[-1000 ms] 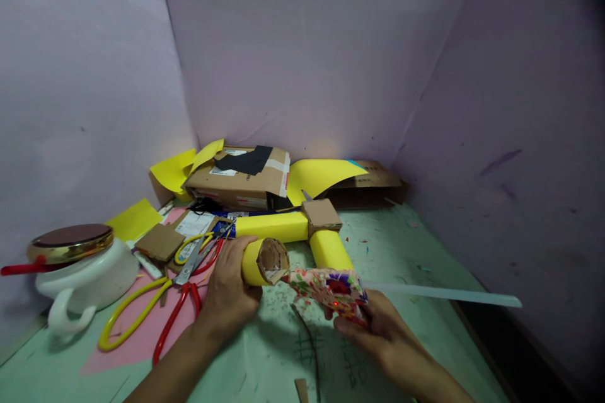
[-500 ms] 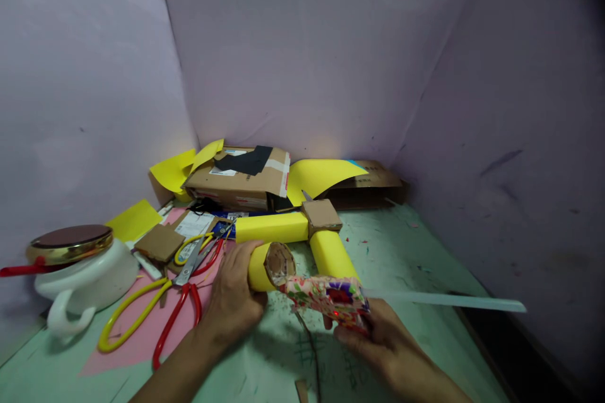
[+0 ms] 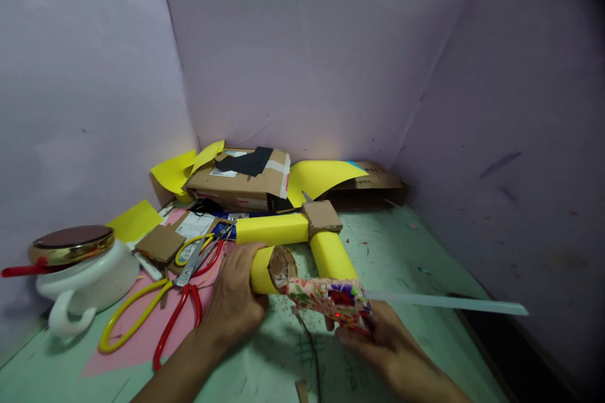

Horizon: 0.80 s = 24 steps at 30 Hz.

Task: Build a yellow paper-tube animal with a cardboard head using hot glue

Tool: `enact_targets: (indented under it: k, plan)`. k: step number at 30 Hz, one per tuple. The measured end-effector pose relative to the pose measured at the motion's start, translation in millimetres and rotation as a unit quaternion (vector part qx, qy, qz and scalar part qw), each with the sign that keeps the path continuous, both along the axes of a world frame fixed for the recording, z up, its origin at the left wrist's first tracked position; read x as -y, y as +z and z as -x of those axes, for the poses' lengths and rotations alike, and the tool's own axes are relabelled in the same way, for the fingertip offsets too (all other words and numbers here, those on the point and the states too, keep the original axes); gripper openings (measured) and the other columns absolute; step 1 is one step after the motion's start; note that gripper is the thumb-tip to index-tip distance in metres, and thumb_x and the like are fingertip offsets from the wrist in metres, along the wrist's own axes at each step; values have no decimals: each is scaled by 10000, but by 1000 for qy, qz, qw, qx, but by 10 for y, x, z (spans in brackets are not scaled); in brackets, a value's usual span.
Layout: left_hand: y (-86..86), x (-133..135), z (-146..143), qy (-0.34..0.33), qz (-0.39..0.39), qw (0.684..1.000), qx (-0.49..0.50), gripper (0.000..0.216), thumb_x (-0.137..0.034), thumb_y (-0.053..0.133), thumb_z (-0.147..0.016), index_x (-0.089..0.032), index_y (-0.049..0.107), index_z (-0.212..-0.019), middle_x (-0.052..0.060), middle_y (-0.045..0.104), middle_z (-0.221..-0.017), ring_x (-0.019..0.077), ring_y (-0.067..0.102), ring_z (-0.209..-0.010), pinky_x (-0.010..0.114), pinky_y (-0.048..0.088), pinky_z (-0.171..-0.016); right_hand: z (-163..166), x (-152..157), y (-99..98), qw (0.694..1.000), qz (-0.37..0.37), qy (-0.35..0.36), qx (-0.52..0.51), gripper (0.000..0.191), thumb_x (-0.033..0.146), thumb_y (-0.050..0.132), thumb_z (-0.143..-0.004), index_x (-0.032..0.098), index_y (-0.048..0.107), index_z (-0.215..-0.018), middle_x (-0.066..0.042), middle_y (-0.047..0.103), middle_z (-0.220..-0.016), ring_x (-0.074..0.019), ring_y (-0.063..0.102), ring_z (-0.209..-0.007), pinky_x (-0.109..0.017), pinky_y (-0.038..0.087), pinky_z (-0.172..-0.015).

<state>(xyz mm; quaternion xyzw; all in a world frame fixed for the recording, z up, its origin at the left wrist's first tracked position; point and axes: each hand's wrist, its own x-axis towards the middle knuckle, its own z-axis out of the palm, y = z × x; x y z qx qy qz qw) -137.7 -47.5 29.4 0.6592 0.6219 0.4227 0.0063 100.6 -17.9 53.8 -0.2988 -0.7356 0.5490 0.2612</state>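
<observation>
My left hand (image 3: 240,289) is closed around a yellow paper-covered cardboard tube (image 3: 263,271), its hollow end turned to the right. In my right hand (image 3: 373,337) is a hot glue gun (image 3: 328,302) with a flowered covering and a small red light. A long translucent glue stick (image 3: 449,303) juts from its back toward the right. The gun's tip is at the tube's open rim; whether it touches is hard to tell. Just behind, a brown cardboard cube (image 3: 322,216) joins two more yellow-covered pieces, one running left (image 3: 271,228) and one toward me (image 3: 333,255).
Scissors with yellow and red handles (image 3: 189,271) lie on pink paper (image 3: 142,327) at left. A white cup (image 3: 89,283) with a gold-rimmed round object (image 3: 70,244) on it stands beside them. Cardboard boxes (image 3: 231,192) and yellow sheets (image 3: 321,177) line the back wall. The gun's cord (image 3: 309,340) trails forward.
Almost nothing differs. The whole view has shifted very slightly, and both hands keep the tube and the glue gun in the same pose.
</observation>
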Motion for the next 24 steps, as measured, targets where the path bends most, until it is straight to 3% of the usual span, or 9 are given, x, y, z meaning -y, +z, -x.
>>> enact_targets:
  k: [6, 11, 24]
  plan:
    - [-16, -1, -3, -14, -10, 1000, -19, 518, -65, 558, -623, -195, 557, -1124, 106, 627, -1097, 312, 580, -1037, 489, 477, -876, 18, 0, 0, 1000, 1, 2, -13, 295, 287, 566, -859, 221, 682, -1122, -36, 714, -996, -244, 634, -928, -299, 493, -843]
    - [-61, -6, 17, -29, -20, 999, -30, 520, -51, 550, -651, -198, 512, -1148, 109, 608, -1108, 304, 565, -1048, 506, 447, -915, 31, -9, -49, 1000, 2, -23, -13, 255, 298, 590, -819, 178, 699, -1017, -40, 694, -862, -230, 615, -807, -283, 506, -737]
    - [-95, 10, 6, -55, -52, 993, -86, 584, -23, 540, -627, -187, 460, -1181, 106, 594, -1119, 285, 547, -1051, 483, 441, -932, -11, -14, -112, 999, -2, -37, 13, 199, 333, 563, -818, 172, 667, -872, -25, 602, -783, -185, 507, -708, -248, 455, -637]
